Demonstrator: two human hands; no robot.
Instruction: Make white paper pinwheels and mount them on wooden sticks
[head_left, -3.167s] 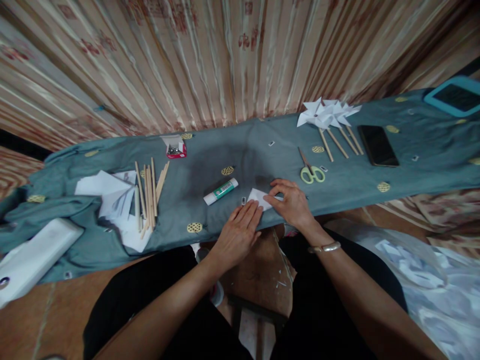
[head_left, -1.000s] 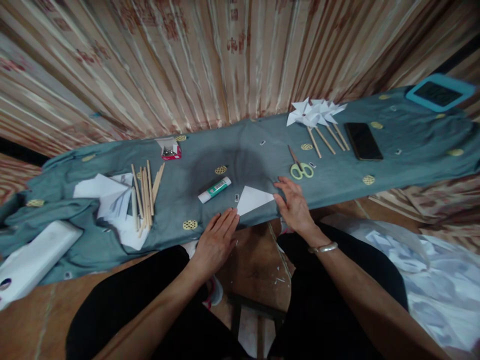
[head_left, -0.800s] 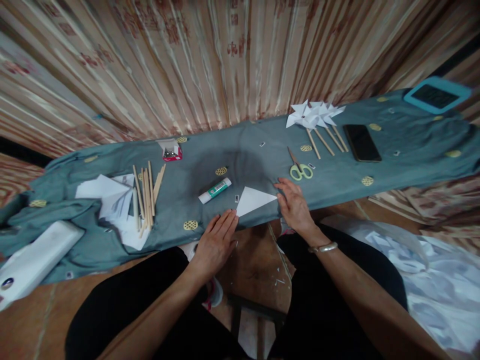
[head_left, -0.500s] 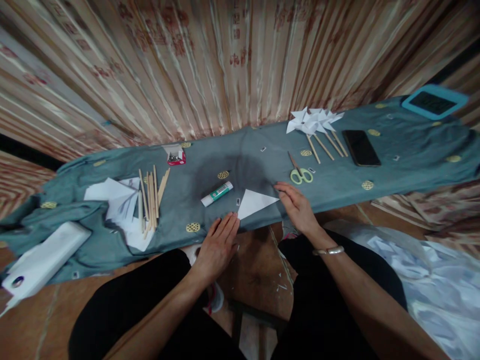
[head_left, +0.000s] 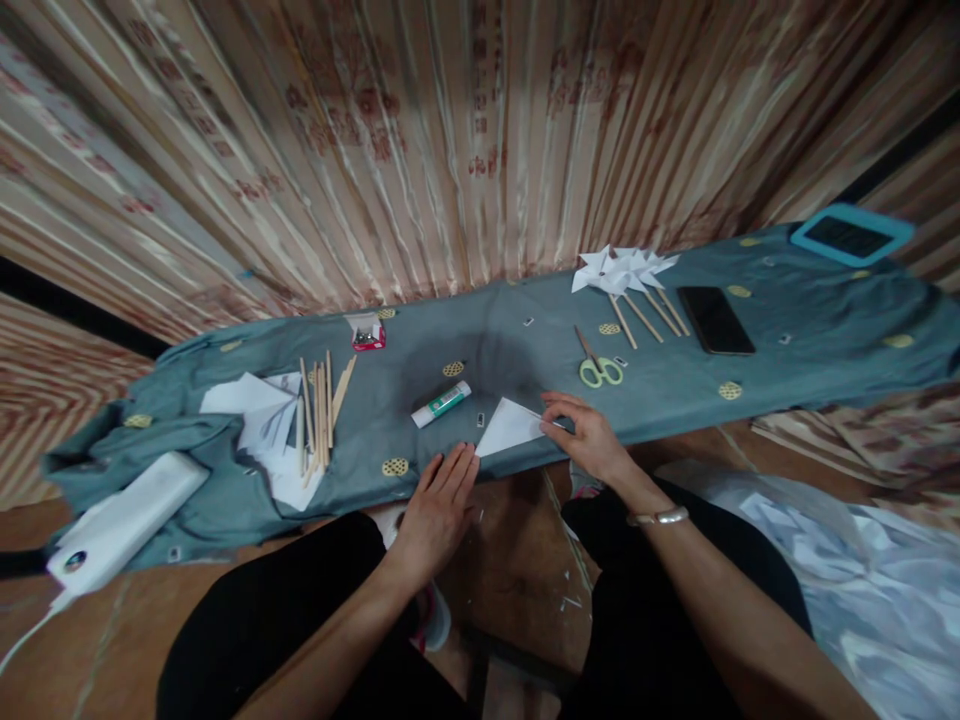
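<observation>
A white sheet of paper folded into a triangle (head_left: 510, 427) lies near the front edge of the cloth-covered table. My left hand (head_left: 442, 495) rests flat with fingers stretched out, its fingertips at the paper's left corner. At the opposite corner, my right hand (head_left: 589, 435) pinches the paper between thumb and fingers. A green and white glue stick (head_left: 441, 404) lies just behind my left hand. Scissors with pale green handles (head_left: 600, 371) lie beyond my right hand.
Paper pinwheels (head_left: 622, 270) on sticks and a black phone (head_left: 716, 320) lie back right, near a blue-framed clock (head_left: 853, 235). Leftward are wooden sticks (head_left: 322, 410), paper sheets (head_left: 251, 400), a small red box (head_left: 368, 335) and a white device (head_left: 127, 520). A plastic bag (head_left: 840, 560) stands lower right.
My right hand has moved in from beside the paper's right corner and now pinches it. My left hand stays at the left corner. The camera view has shifted slightly.
</observation>
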